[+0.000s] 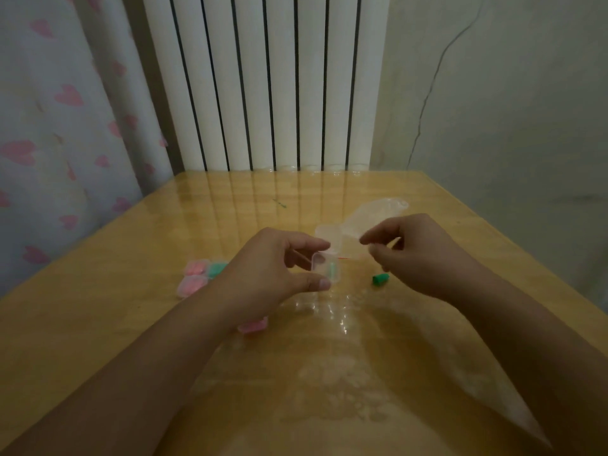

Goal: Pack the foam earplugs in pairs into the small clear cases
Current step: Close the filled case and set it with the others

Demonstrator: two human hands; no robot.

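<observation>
Your left hand (pixel 279 268) pinches an open clear case (pixel 325 269) holding one green earplug; your right hand (pixel 414 255), fingers loosely curled and holding nothing, hovers above the loose green earplug (pixel 380 279) that completes the pair. Filled cases (pixel 197 274) lie at left on the glossy wooden table (pixel 131 258), with a clear bag (pixel 371 215) behind the hands and a white radiator (pixel 263 80) at the far edge.

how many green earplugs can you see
2: one green earplug inside the clear case in the left hand, one loose on the table. Others may be hidden.
</observation>
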